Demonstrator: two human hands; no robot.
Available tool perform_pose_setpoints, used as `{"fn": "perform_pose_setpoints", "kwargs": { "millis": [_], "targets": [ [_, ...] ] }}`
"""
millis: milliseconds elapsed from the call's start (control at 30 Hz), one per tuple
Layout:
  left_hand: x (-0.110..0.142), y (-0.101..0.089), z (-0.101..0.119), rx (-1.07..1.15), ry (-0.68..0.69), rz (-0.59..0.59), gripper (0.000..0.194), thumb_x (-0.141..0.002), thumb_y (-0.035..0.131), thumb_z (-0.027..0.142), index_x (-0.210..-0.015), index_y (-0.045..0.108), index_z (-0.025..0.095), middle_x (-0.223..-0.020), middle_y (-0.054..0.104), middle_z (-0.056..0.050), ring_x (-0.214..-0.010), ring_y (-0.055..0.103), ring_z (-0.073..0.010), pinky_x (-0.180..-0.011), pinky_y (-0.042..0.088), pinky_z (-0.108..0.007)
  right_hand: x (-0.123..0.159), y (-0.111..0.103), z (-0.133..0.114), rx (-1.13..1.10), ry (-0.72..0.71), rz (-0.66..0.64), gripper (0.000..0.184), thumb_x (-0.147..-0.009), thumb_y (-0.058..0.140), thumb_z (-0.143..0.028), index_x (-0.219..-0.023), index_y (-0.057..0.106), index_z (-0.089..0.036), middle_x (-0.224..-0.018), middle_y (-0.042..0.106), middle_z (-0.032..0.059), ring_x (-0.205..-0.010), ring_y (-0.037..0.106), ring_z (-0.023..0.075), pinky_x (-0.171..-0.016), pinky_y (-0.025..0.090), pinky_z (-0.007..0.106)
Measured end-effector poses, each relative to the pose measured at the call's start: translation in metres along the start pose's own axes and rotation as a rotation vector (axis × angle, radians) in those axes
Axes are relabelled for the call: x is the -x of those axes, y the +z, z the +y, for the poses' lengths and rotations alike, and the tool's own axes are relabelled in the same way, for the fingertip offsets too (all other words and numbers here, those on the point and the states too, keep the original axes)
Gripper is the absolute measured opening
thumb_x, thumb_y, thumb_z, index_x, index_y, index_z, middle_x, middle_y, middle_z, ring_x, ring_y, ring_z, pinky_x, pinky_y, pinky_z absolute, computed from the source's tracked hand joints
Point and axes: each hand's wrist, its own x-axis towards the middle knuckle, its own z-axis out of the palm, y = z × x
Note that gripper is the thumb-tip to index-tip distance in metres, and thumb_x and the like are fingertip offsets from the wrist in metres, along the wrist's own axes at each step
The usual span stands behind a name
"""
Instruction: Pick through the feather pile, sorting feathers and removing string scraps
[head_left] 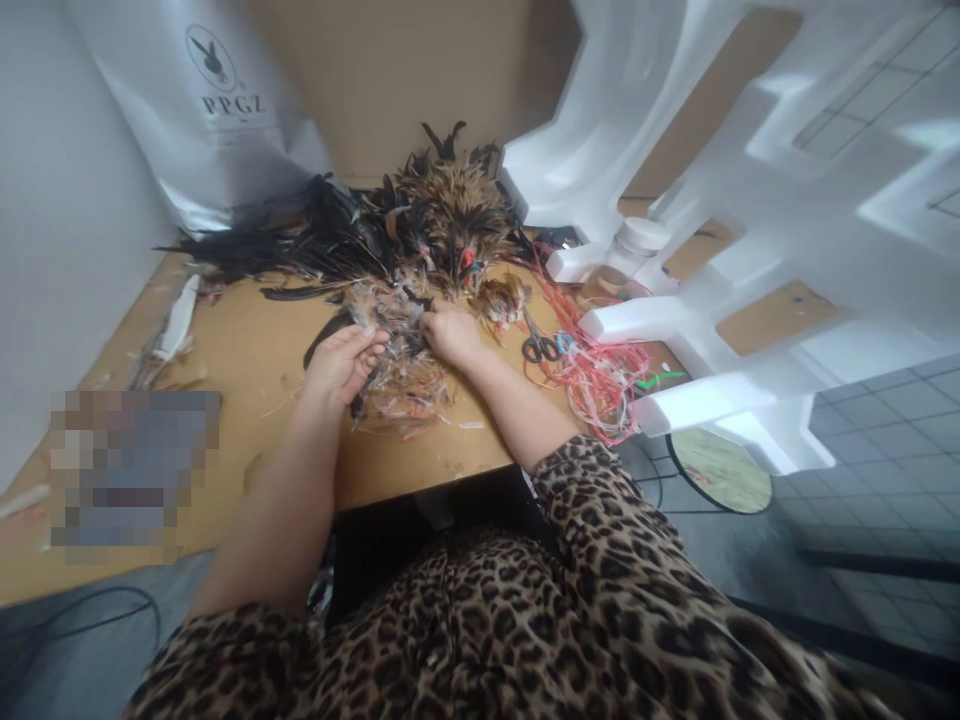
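Observation:
A loose heap of brownish-grey feathers (397, 375) and thin strands lies on the wooden table in front of me. My left hand (346, 358) is closed in a pinch at the heap's left side; what its fingertips hold is too small to tell. At the upper right of the heap, my right hand (451, 333) is curled shut with its fingertips down among the feathers, so its grip is hidden. Beyond both hands spread long black feathers (300, 245) and a bushy tan-and-black feather bundle (457, 210). A smaller brown feather tuft (501, 300) sits right of my right hand.
Dark-handled scissors (541, 345) lie to the right beside tangled pink and red strings (604, 385). White foam pieces (645, 320) jut in from the right, near a white-lidded jar (641, 238). A silvery bag (225, 130) stands at the back left. A pixelated patch covers something at the left.

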Motion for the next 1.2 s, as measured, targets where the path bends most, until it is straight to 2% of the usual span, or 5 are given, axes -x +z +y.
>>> {"fn": "perform_pose_setpoints", "kwargs": {
  "millis": [200,400,733,1000,1200],
  "targets": [
    [0.001,0.000,0.000,0.018,-0.024,0.013,0.002,-0.073,0.064,0.009,-0.072,0.063,0.010,-0.071,0.069,-0.006,-0.051,0.059,-0.0055,-0.042,0.043,-0.010,-0.004,-0.001,0.010,-0.854,0.235,0.071,0.014,-0.073,0.060,-0.025,-0.075,0.065,-0.013,-0.070,0.062,0.0016,-0.062,0.052,0.0095,-0.062,0.040,0.022],
    [0.004,0.005,-0.001,-0.016,-0.089,-0.018,0.006,-0.070,0.068,0.010,-0.072,0.062,0.009,-0.073,0.070,-0.008,-0.053,0.061,-0.0061,-0.044,0.043,-0.010,-0.005,-0.006,0.005,-1.591,0.423,-0.133,0.025,-0.062,0.071,-0.030,-0.076,0.058,-0.014,-0.063,0.062,-0.0016,-0.045,0.042,0.0036,-0.042,0.026,0.016],
    [0.005,0.008,-0.008,-0.051,-0.143,-0.075,0.006,-0.070,0.068,0.010,-0.075,0.063,0.009,-0.076,0.071,-0.010,-0.055,0.063,-0.0071,-0.045,0.045,-0.011,0.000,0.002,-0.019,-1.481,0.346,-0.102,0.026,-0.062,0.072,-0.035,-0.073,0.060,-0.014,-0.046,0.046,-0.0088,-0.041,0.031,0.0026,-0.042,0.022,0.017],
    [0.008,0.014,-0.005,-0.029,-0.158,-0.051,0.002,-0.070,0.066,0.006,-0.071,0.064,0.007,-0.067,0.068,-0.007,-0.050,0.059,-0.0052,-0.043,0.043,-0.010,-0.001,0.008,-0.023,-1.418,0.238,0.000,0.023,-0.061,0.071,-0.031,-0.072,0.063,-0.013,-0.063,0.060,-0.0043,-0.057,0.048,0.0044,-0.060,0.038,0.019],
    [0.009,0.014,-0.005,-0.043,-0.152,-0.046,0.003,-0.071,0.064,0.005,-0.068,0.065,0.007,-0.062,0.066,-0.005,-0.048,0.057,-0.0036,-0.043,0.042,-0.009,0.000,0.011,-0.023,-1.385,0.229,-0.020,0.023,-0.062,0.070,-0.033,-0.073,0.065,-0.014,-0.063,0.061,-0.0035,-0.058,0.050,0.0058,-0.062,0.039,0.020]
  ]
}}
